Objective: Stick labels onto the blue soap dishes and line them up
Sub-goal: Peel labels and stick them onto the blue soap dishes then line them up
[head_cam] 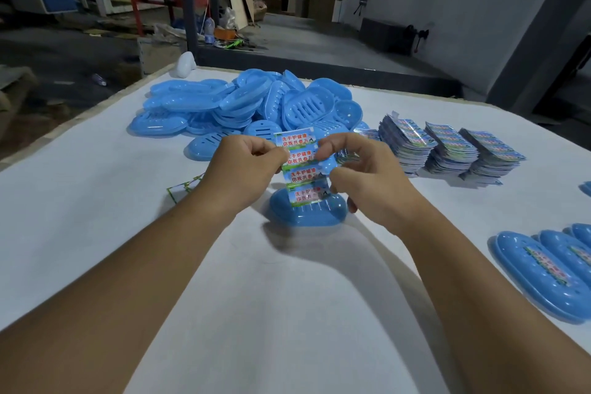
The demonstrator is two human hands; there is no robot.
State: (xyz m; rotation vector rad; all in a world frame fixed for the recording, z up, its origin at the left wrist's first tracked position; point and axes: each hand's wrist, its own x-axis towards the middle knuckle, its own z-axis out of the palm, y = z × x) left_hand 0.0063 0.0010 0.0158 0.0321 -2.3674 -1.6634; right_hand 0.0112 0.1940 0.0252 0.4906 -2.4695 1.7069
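A wide white table (96,201) fills most of the view, set in a dim workshop with a concrete floor beyond it. At the table's far side lies a loose heap of blue soap dishes (249,105), oval and slotted, tumbled over one another. To the right of the heap stand three stacks of label sheets (447,150), side by side. At the right edge, labelled dishes (543,269) lie overlapping in a row, each with a printed label on its upper face.

Near the middle of the table, one blue soap dish (307,213) sits alone, directly below the person's hands. Above it both hands hold up a strip of labels (300,166), four labels one under another, hiding part of the dish. Each label carries red Chinese writing on a pale ground with green below: 洗手护健康 and 你我共参与.

The left hand (243,163) pinches the strip's left edge between thumb and curled fingers. The right hand (361,176) pinches the strip's right edge near the second label with thumb and forefinger, its other fingers loosely bent.

Left of the hands, a thin green-edged paper scrap (184,187) lies flat on the table. A small white rounded object (185,64) rests at the far left corner.
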